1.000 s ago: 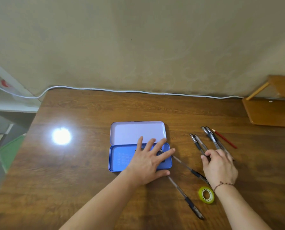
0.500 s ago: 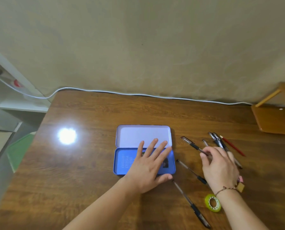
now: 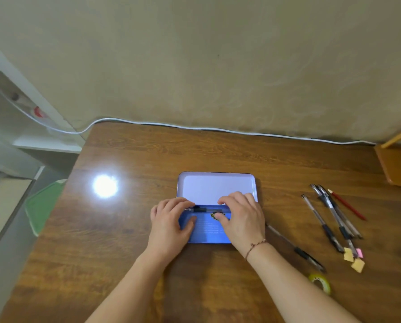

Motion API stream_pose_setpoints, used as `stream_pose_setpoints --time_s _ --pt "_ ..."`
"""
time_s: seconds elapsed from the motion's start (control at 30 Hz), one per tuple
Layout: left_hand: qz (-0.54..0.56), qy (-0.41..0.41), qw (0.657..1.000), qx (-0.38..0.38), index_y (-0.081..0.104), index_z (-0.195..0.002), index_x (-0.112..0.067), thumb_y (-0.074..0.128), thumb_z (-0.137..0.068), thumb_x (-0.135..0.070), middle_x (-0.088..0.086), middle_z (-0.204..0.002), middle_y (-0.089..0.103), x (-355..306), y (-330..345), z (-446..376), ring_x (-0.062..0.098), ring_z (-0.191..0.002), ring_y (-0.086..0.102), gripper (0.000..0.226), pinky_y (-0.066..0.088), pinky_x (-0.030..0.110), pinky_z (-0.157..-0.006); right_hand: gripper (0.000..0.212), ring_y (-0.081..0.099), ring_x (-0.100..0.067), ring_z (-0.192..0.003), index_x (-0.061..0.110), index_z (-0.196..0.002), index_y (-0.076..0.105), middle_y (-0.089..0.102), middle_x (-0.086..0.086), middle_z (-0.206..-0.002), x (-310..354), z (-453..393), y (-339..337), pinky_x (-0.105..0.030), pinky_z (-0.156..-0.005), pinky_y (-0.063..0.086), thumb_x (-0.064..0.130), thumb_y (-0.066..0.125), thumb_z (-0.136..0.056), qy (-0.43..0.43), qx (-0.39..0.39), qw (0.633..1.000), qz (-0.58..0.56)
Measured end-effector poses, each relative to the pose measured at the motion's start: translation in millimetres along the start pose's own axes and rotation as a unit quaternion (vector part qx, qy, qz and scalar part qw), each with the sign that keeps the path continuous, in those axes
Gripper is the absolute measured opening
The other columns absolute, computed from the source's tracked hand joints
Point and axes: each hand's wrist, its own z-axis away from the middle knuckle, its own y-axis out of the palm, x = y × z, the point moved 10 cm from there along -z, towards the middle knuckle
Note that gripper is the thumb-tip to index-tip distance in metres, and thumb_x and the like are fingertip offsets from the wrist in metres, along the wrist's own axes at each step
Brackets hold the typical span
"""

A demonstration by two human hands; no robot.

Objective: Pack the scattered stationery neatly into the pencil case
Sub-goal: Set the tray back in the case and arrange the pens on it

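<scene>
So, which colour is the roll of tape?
Yellow-green; the roll of tape shows in the head view.

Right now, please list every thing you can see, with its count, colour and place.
case: 1, blue, open, table centre
lid: 1, pale lilac inside, behind the case
pen: 1, clear and black, in the case, held at both ends
loose pens: 4, clear and black, table right
pencil: 1, red, far right
erasers: 3, two yellow, one pink, right
tape: 1, yellow-green, near right
cable: 1, white, table's back edge
table: 1, brown wood
hands: left and right, on the pen
</scene>
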Motion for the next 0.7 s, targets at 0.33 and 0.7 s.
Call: stream_pose_setpoints --time_s 0.33,0.7 --pt "0.001 -0.027 0.999 -0.037 0.068 -0.098 -0.03 0.056 -0.081 -0.037 -0.014 -0.102 0.066 7 3 -7 0.017 -0.095 0.057 0.022 0.039 0.037 -0.085 0.031 0.052 -0.028 -0.103 0.027 -0.111 0.067 0.061 -0.003 -0.118 -197 83 -107 -0.031 -0.069 0.042 0.043 0.062 -0.085 0.365 -0.04 0.917 0.155" --pt "-0.074 0.028 0.996 -0.034 0.073 -0.098 -0.026 0.05 -0.086 -0.04 -0.012 -0.099 0.069 -2 -2 -9 0.018 -0.091 0.059 0.029 0.04 0.036 -0.087 0.014 0.051 -0.013 -0.092 0.026 -0.099 0.065 0.063 0.01 -0.099 -126 49 -93 -0.021 -0.065 0.037 0.031 0.06 -0.088 0.139 -0.043 0.988 0.044"
